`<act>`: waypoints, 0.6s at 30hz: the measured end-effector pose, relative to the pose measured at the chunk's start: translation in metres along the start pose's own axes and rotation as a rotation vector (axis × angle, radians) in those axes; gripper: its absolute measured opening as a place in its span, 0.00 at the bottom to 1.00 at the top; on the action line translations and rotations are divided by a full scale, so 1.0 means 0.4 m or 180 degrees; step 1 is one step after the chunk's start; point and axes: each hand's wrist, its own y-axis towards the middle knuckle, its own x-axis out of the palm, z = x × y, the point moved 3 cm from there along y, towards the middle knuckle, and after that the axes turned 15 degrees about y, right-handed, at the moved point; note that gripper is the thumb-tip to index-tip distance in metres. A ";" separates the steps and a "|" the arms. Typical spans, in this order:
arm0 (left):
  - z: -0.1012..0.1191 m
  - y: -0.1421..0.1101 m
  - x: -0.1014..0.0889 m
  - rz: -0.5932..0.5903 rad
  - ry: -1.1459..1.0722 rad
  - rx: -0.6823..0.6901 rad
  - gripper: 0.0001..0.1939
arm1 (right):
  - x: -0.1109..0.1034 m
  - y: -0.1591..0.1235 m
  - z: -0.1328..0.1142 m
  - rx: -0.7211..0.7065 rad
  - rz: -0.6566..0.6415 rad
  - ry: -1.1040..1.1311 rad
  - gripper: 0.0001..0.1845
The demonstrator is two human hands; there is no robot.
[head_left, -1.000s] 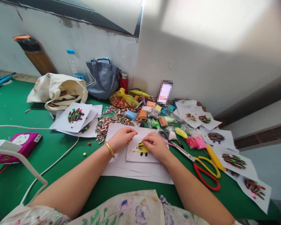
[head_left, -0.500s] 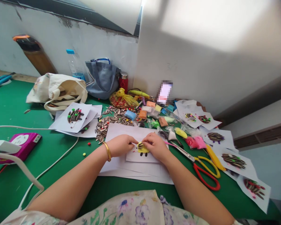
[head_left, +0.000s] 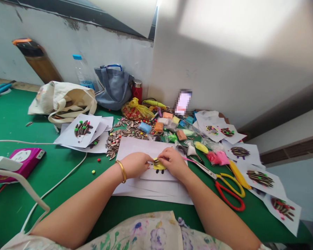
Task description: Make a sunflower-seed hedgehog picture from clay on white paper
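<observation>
A small yellow clay hedgehog point(head_left: 159, 166) with dark feet and a few sunflower seeds on its back lies on a white paper card point(head_left: 160, 176). My right hand point(head_left: 173, 162) is over the hedgehog's right side, its fingertips pinched at the seeds on the back; what they hold is hidden. My left hand point(head_left: 137, 164), a gold bangle at its wrist, rests on the card's left part with fingers closed near the hedgehog's snout. Whatever may be between the left fingertips does not show. Under the card lie larger white sheets point(head_left: 135, 187).
Sunflower seeds point(head_left: 125, 133) are heaped behind the sheets, beside packets of coloured clay point(head_left: 159, 127). Scissors point(head_left: 216, 178) lie right of my right hand. Finished hedgehog cards point(head_left: 261, 177) line the right side; more cards point(head_left: 85, 129) lie left. A white cable point(head_left: 59, 185) crosses the left.
My left hand has come down from above the card's upper left to beside the hedgehog's head. The right hand has stayed at the hedgehog's back.
</observation>
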 end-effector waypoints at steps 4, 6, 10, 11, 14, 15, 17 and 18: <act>0.002 0.001 0.004 0.0051 0.0050 0.0011 0.22 | 0.000 0.001 -0.001 0.0008 -0.0021 -0.0043 0.09; 0.003 0.001 0.004 0.0072 0.0117 0.0012 0.22 | 0.000 0.002 -0.002 0.0035 -0.0033 -0.0067 0.08; 0.010 -0.002 0.002 0.0058 0.0194 0.0044 0.22 | 0.000 0.003 -0.005 0.0064 -0.0050 -0.0093 0.08; 0.012 -0.003 0.001 0.0062 0.0201 0.0052 0.22 | 0.000 0.003 -0.005 0.0066 -0.0049 -0.0095 0.08; 0.016 -0.004 0.002 0.0070 0.0238 0.0046 0.21 | 0.001 0.003 -0.005 0.0071 -0.0041 -0.0096 0.08; 0.017 -0.004 0.002 0.0072 0.0253 0.0043 0.20 | 0.001 0.004 -0.004 0.0066 -0.0043 -0.0097 0.08; 0.019 -0.004 0.004 0.0080 0.0283 0.0046 0.20 | 0.002 0.004 -0.003 0.0039 -0.0045 -0.0093 0.08; 0.019 -0.004 0.004 0.0083 0.0293 0.0045 0.20 | 0.003 0.004 -0.003 0.0023 -0.0048 -0.0091 0.08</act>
